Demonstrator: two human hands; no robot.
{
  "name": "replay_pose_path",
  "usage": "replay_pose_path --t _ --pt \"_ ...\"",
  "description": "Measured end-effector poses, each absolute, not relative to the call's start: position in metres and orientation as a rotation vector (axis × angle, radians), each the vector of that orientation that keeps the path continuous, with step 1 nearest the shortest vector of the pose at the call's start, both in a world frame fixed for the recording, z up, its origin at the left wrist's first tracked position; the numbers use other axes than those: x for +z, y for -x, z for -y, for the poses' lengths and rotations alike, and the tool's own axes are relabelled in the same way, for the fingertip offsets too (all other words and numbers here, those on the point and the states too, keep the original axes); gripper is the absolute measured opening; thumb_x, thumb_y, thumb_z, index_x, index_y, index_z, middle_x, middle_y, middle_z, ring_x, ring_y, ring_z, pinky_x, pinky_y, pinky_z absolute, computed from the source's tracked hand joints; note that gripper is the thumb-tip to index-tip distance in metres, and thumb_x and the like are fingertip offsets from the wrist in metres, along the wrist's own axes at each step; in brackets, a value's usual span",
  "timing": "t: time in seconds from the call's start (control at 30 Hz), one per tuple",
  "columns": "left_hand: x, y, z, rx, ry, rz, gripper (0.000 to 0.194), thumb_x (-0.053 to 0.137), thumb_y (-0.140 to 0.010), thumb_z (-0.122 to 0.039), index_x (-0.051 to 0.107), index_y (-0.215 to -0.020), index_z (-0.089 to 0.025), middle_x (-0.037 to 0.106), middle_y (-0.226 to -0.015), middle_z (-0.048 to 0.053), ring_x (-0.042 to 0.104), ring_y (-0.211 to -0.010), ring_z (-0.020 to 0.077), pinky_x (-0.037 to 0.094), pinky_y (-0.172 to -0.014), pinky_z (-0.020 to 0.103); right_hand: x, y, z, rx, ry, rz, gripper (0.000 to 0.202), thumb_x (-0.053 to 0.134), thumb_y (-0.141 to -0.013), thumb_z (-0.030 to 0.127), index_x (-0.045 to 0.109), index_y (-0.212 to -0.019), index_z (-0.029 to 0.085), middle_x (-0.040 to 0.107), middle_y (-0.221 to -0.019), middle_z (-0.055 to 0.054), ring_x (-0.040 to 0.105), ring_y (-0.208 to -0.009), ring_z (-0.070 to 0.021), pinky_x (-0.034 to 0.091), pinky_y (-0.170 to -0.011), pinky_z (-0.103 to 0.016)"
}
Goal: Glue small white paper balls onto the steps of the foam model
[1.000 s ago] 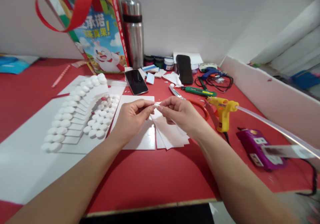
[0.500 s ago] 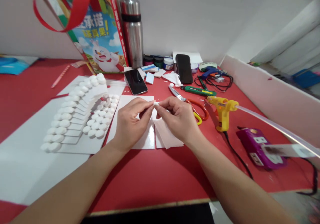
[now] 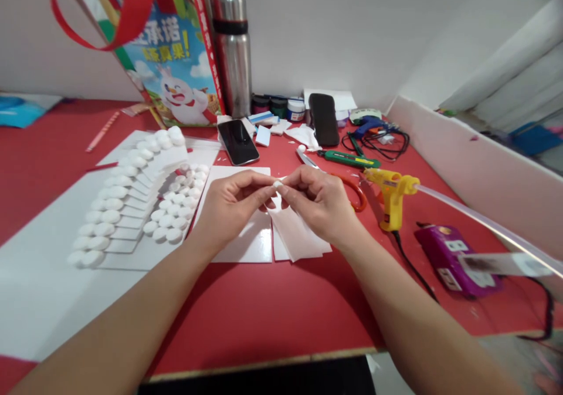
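Between the fingertips of both hands is a small white piece [image 3: 277,185], too small to make out fully. My left hand [image 3: 231,207] pinches it from the left, and my right hand [image 3: 319,204] pinches it from the right. Both are held over a white board [image 3: 246,248]. Thin white tissue [image 3: 299,236] lies under my right hand. At the left, a stepped white model [image 3: 132,222] is edged with rows of white round pieces [image 3: 103,229], and more round pieces [image 3: 169,219] lie beside it.
Scissors [image 3: 358,192], a green cutter [image 3: 349,159] and a yellow glue gun [image 3: 390,198] lie at the right, with a purple box [image 3: 455,260]. Two phones [image 3: 238,141], a steel flask [image 3: 233,54] and a colourful bag [image 3: 171,60] are at the back.
The hands have shifted slightly around the white piece, which shows more roundly now. My right hand covers more of the scissors' handles. The view has moved slightly.
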State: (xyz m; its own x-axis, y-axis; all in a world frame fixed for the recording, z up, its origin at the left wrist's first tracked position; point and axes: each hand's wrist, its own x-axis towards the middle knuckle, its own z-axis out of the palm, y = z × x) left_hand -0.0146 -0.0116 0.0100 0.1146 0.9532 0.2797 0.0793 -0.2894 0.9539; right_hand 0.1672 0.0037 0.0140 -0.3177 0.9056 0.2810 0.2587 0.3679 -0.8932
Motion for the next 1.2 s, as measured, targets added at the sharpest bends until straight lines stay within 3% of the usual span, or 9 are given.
replay_pose_path --t 0.23,0.37,0.43,0.57,0.77,0.97,1.2 --pt "0.008 0.013 0.013 1.286 -1.483 -1.045 0.014 0.073 -0.089 -0.025 0.082 -0.098 -0.018 0.076 -0.077 0.002 0.068 -0.066 0.0120 0.059 -0.067 0.024 0.013 -0.160 -0.004 1.043 1.031 1.698 0.019 0.071 -0.090 0.032 0.064 -0.080 0.018 0.068 -0.070 -0.001 0.059 -0.059 -0.0120 0.044 -0.054 -0.026" --pt "0.009 0.013 0.013 1.304 -1.476 -1.128 0.016 0.071 -0.090 -0.025 0.081 -0.098 -0.016 0.074 -0.078 0.003 0.064 -0.064 0.0108 0.056 -0.064 0.023 0.023 -0.163 -0.006 1.604 1.047 1.271 0.027 0.066 -0.094 0.040 0.063 -0.081 0.017 0.071 -0.070 -0.004 0.059 -0.048 -0.0113 0.050 -0.048 -0.025" --pt "0.009 0.014 0.012 1.306 -1.465 -1.132 0.015 0.072 -0.089 -0.026 0.080 -0.095 -0.016 0.072 -0.074 0.002 0.062 -0.062 0.0110 0.055 -0.062 0.023 0.027 -0.167 -0.009 1.850 1.055 1.048 0.026 0.063 -0.096 0.041 0.064 -0.088 0.016 0.074 -0.076 -0.008 0.065 -0.053 -0.0146 0.056 -0.050 -0.027" --pt "0.010 0.014 0.009 1.328 -1.459 -1.144 0.014 0.075 -0.085 -0.028 0.081 -0.092 -0.017 0.072 -0.071 0.003 0.061 -0.061 0.0122 0.054 -0.059 0.024 0.029 -0.172 -0.012 2.046 0.975 0.968 0.020 0.070 -0.091 0.035 0.069 -0.092 0.014 0.076 -0.083 -0.009 0.067 -0.058 -0.0140 0.056 -0.051 -0.025" --pt "0.011 0.011 0.011 1.313 -1.440 -1.158 0.013 0.074 -0.085 -0.024 0.082 -0.091 -0.017 0.068 -0.064 0.001 0.058 -0.057 0.0116 0.051 -0.055 0.024 0.025 -0.164 -0.008 1.590 1.132 1.259 0.029 0.089 -0.070 0.030 0.065 -0.076 0.015 0.071 -0.066 0.000 0.053 -0.049 -0.0073 0.038 -0.046 -0.021" --pt "0.006 0.005 0.017 1.381 -1.519 -1.238 0.015 0.073 -0.088 -0.029 0.081 -0.093 -0.017 0.075 -0.077 0.003 0.063 -0.062 0.0129 0.054 -0.061 0.026 0.018 -0.151 0.000 1.062 1.254 1.467 0.020 0.080 -0.077 0.025 0.062 -0.070 0.018 0.067 -0.061 0.000 0.062 -0.058 -0.0129 0.042 -0.054 -0.025" --pt "-0.002 0.003 0.026 1.570 -1.978 -1.308 0.018 0.064 -0.096 -0.022 0.079 -0.107 -0.020 0.077 -0.091 0.006 0.069 -0.079 0.0157 0.057 -0.078 0.030 0.022 -0.146 0.008 1.100 1.107 1.460 0.021 0.078 -0.084 0.033 0.066 -0.077 0.017 0.073 -0.068 -0.002 0.071 -0.065 -0.0162 0.054 -0.064 -0.029"
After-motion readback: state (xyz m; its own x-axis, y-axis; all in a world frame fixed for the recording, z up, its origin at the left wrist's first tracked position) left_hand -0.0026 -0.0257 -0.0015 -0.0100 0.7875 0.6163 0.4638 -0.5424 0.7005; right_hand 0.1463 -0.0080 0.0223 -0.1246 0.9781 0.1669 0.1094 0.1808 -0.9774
